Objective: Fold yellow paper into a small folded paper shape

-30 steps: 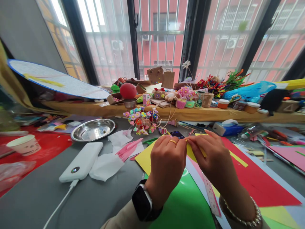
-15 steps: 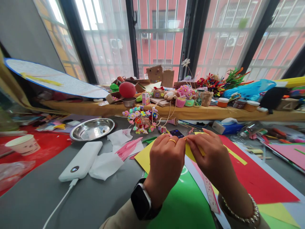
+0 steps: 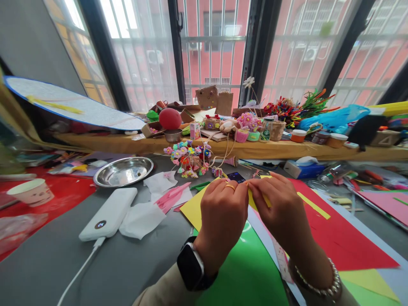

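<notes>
My left hand (image 3: pixel 223 212) and my right hand (image 3: pixel 279 208) meet fingertip to fingertip above the papers. Both are closed in a pinch on a small yellow piece (image 3: pixel 247 184), of which only a sliver shows; my fingers hide the rest. Below them lie a yellow sheet (image 3: pixel 193 208), a glossy green sheet (image 3: pixel 245 267) and a pink ruler (image 3: pixel 281 259), partly covered by my right forearm. A cut yellow strip (image 3: pixel 314 205) rests on the red sheet (image 3: pixel 353 242) to the right. Just beyond my fingers is a dark small screen (image 3: pixel 235 177) with lit digits.
On the left are a white power bank (image 3: pixel 110 212) with a cable, torn white paper (image 3: pixel 142 221), a steel plate (image 3: pixel 105 180) and a paper cup (image 3: pixel 30 193). Colourful craft flowers (image 3: pixel 188 157) stand ahead. Crafts and jars crowd the windowsill (image 3: pixel 127 144); a tissue pack (image 3: pixel 302 169) sits right.
My hands stay pinched together at nearly the same spot. My right hand and wrist have shifted slightly, with the fingertips a little closer to my left hand.
</notes>
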The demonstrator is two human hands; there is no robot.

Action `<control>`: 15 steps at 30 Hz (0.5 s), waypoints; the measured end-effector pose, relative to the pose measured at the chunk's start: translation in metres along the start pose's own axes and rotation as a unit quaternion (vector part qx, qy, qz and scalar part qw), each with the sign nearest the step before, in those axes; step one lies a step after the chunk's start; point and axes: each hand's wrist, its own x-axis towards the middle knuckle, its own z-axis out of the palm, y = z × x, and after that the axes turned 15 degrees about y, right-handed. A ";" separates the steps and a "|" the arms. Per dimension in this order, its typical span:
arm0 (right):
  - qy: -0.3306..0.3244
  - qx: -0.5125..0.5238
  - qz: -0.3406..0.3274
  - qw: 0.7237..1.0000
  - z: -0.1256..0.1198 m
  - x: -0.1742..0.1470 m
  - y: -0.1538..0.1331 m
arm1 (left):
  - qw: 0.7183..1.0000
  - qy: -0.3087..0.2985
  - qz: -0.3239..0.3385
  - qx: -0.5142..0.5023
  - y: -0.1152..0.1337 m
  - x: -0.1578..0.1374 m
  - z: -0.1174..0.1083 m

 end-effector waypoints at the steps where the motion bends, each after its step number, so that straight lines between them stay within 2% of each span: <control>1: -0.007 0.009 0.001 1.000 0.000 0.000 0.001 | 1.000 0.000 -0.002 0.002 0.000 0.000 0.000; 4: -0.024 0.021 0.004 0.999 -0.001 0.001 0.003 | 1.000 -0.004 -0.005 0.005 -0.002 0.000 0.001; 15: -0.001 0.014 0.010 1.000 0.001 0.000 0.001 | 1.000 0.000 -0.003 0.006 0.000 0.001 0.000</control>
